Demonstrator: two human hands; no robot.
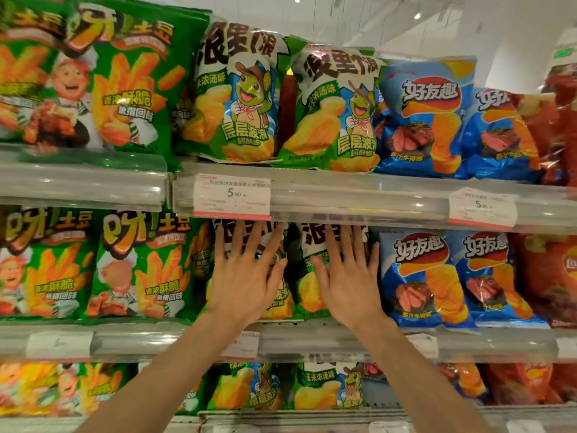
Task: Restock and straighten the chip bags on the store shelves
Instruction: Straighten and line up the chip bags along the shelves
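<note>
Store shelving fills the view in three tiers, each fronted by a clear plastic price rail (343, 198), with white ceiling and lamps above at the far right. On the middle shelf, two green-and-white corn chip bags stand side by side just under the upper rail. The left hand (246, 276) lies flat on the left corn chip bag (281, 295), fingers straight and spread apart, tips reaching up to the rail's lower edge. The right hand (346, 276) lies flat on the right corn chip bag (307, 292) in the same way, fingers straight and spread, thumb pointing toward the other hand. Both forearms rise from the near bottom edge.

Left of these bags stand green French-fry chip bags (140, 267); right of them stand blue steak-flavour chip bags (424, 276), then red bags (549, 276) at the far right. The top shelf repeats the order: green fry bags, two corn chip bags with a cartoon mascot (240, 98), blue bags, red bags. A white price tag (231, 196) reading 5.90 sits on the upper rail just above the left hand; another tag (482, 207) sits further right. The bottom shelf shows the tops of more bags, blurred.
</note>
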